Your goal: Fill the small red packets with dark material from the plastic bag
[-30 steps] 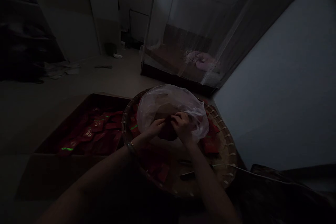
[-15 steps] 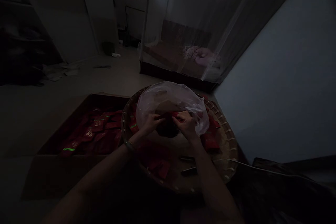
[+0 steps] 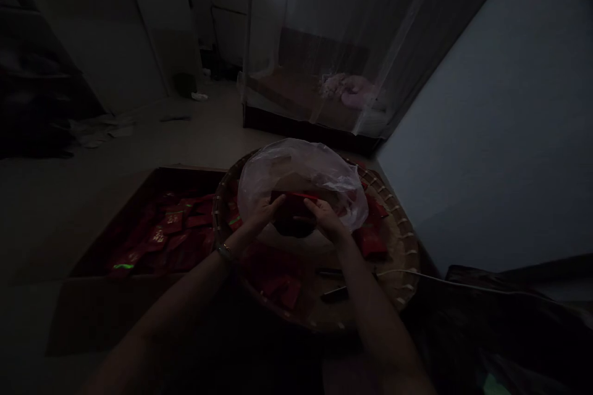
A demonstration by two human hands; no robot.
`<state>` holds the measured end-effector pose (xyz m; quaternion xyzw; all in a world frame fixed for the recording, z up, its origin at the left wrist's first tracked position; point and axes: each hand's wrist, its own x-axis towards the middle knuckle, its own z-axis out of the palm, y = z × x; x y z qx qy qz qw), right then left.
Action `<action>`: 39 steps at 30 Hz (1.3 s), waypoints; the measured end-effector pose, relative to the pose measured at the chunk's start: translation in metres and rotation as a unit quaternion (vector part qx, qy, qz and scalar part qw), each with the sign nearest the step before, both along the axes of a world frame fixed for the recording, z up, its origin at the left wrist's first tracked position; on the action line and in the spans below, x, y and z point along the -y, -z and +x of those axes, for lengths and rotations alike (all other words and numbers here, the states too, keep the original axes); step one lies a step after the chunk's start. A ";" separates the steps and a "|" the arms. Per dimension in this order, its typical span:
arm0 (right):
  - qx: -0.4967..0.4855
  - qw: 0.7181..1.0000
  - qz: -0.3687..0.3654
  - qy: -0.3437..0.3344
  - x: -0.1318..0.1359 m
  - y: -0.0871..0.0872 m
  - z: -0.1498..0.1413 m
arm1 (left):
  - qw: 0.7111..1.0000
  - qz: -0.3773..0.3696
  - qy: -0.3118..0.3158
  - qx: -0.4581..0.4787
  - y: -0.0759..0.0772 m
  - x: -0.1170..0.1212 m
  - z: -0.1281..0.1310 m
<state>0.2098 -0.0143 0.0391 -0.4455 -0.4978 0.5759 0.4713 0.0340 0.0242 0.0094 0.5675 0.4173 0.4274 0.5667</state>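
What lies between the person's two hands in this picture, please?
In the head view, a red packet lies between the left hand and the right hand, held by both.

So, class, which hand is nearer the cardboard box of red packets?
Left. The left hand is to the right of the box, above the woven tray; the right hand is farther right.
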 end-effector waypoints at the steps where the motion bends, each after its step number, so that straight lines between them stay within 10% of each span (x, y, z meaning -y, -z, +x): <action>1: 0.008 1.000 0.001 0.010 -0.002 0.002 0.001 | 0.998 0.042 -0.021 -0.039 -0.002 0.001 -0.002; 6: 0.079 0.997 0.023 0.004 -0.006 0.010 0.004 | 0.884 0.380 -0.057 -0.266 -0.014 0.011 -0.005; 10: 0.137 0.990 0.033 -0.019 -0.004 0.016 -0.002 | 0.812 0.464 0.036 -0.353 -0.009 0.013 0.002; 21: 0.177 0.983 0.019 0.051 -0.015 0.015 0.033 | 0.863 0.386 0.000 -0.326 0.020 -0.007 -0.006; 25: 0.405 0.904 0.111 -0.082 -0.018 0.047 0.027 | 0.876 0.376 -0.009 -0.303 0.026 -0.010 -0.006; 30: 0.553 0.815 0.153 -0.082 -0.019 0.072 0.012 | 0.882 0.367 -0.007 -0.296 0.028 -0.010 -0.007; 39: 0.534 0.828 0.153 -0.081 -0.020 0.063 0.012 | 0.887 0.361 -0.013 -0.288 0.026 -0.009 -0.007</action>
